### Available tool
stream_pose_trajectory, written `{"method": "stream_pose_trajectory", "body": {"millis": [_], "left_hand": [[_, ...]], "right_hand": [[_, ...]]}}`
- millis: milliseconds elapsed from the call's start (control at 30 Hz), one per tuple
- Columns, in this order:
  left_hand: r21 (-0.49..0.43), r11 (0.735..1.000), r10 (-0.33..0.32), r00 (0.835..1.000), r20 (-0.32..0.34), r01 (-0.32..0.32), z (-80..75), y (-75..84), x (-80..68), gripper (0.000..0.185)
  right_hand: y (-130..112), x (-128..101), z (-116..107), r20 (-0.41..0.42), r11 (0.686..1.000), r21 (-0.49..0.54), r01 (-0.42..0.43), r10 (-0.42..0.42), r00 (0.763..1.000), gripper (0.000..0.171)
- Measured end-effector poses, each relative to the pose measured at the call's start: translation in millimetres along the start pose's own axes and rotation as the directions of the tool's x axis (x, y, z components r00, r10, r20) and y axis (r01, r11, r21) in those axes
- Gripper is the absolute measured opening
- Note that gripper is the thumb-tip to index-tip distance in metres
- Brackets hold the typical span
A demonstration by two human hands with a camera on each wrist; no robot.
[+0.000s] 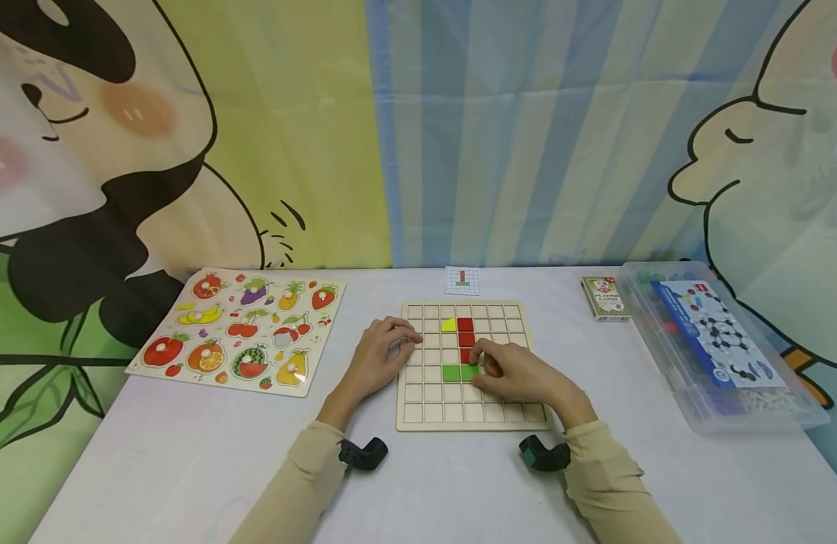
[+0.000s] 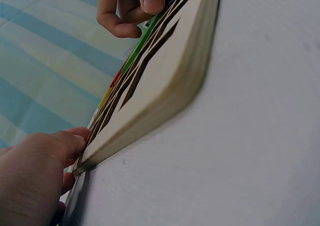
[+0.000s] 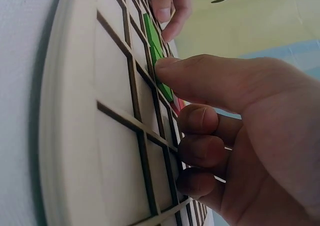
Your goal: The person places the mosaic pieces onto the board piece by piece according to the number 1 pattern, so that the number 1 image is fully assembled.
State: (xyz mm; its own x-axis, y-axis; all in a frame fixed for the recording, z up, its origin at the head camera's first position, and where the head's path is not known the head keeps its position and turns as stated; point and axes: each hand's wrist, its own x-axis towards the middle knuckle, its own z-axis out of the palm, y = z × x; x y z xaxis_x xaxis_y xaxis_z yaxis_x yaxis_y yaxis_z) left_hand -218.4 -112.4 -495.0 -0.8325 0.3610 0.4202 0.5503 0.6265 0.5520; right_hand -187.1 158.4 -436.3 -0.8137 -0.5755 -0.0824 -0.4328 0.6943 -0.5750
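A wooden grid board [image 1: 418,393] lies flat on the white table. It holds a column of three red tiles [image 1: 465,332], a yellow tile [image 1: 449,325] and two green tiles [image 1: 452,372] side by side. My right hand [image 1: 510,372] rests on the board; one fingertip presses the right green tile [image 3: 161,81] while its other fingers [image 3: 200,151] curl above the cells. My left hand [image 1: 381,355] rests loosely curled on the board's left edge [image 2: 165,86], touching it from the side [image 2: 40,171]. The tile under the fingertip is partly hidden.
A fruit peg puzzle [image 1: 242,332] lies at the left. A small pattern card [image 1: 462,279] stands behind the board. A card box [image 1: 604,297] and a clear plastic box [image 1: 718,340] sit at the right. A cartoon backdrop hangs behind the table.
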Motion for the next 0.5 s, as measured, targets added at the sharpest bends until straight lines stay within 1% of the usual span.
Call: {"method": "stream_pose_trajectory", "body": {"millis": [100,267,400,500], "left_hand": [[0.005,1.0,-0.005,1.0,0.003,0.005,0.8,-0.9,0.0,0.014],[0.001,1.0,0.005,1.0,-0.005,-0.005,0.7,-1.2,1.8,0.014],[-0.001,1.0,0.006,1.0,-0.011,-0.006,0.8,-1.0,1.4,0.014],[-0.005,1.0,-0.011,1.0,-0.005,0.011,1.4,-0.7,-0.3,0.014]], "right_hand": [[2.3,-1.5,-2.2,-0.004,1.0,0.017,-0.008,0.008,1.0,0.022],[6.2,-2.9,-6.4,-0.013,0.999,0.045,-0.008,0.009,1.0,0.018],[7.4,-4.3,-8.7,-0.008,0.999,0.05,0.0,0.001,1.0,0.018],[8.4,-7.0,-10.9,-0.006,0.999,0.039,-0.006,0.006,1.0,0.017]]}}
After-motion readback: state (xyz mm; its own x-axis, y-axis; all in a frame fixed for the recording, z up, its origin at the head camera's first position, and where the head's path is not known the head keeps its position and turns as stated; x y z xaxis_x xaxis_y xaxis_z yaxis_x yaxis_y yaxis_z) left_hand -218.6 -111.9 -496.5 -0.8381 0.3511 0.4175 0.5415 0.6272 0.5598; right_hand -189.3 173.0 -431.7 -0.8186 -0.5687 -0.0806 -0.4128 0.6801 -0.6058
